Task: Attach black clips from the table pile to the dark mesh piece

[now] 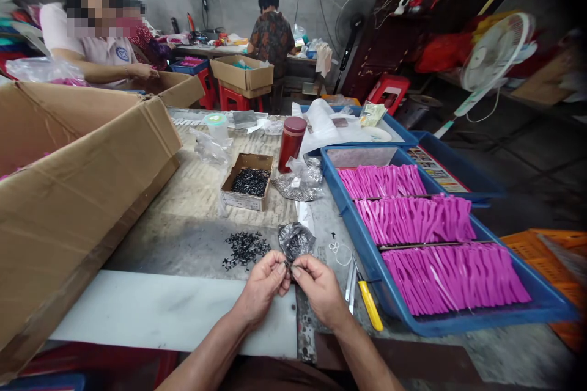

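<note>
- Pinching one small black clip (288, 265) between both grips, left hand (262, 284) and right hand (321, 287) meet near the counter's (183, 238) front edge.
- Judged best: keep fingertips pressed together, working beside the loose clip pile (245, 248).

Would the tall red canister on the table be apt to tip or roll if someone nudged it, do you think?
The red canister stands upright, tall and narrow, so a nudge near its lid probably tips it. Being round, it would likely roll once down. Its smooth side may be slippery.

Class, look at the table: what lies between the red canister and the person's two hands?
In the head view, between the red canister and the left hand and right hand lie two clear bags of small dark parts.
</note>
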